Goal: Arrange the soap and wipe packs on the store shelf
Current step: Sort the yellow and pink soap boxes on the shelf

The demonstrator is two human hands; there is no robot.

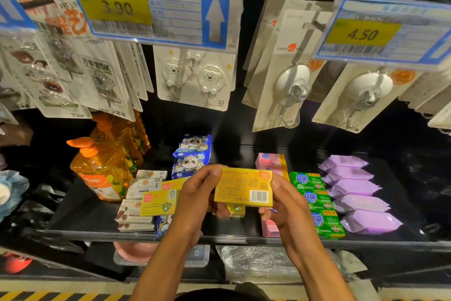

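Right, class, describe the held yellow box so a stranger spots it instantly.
Find the black store shelf below the hanging hook cards. Above its front, the left hand and right hand hold a flat yellow cardboard box. Unlike the shelved yellow boxes, its barcode shows.

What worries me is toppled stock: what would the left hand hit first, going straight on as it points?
Most likely the blue panda wipe packs, lying just beyond the left hand, which grips the yellow box. Depth is unclear, so it might pass above them.
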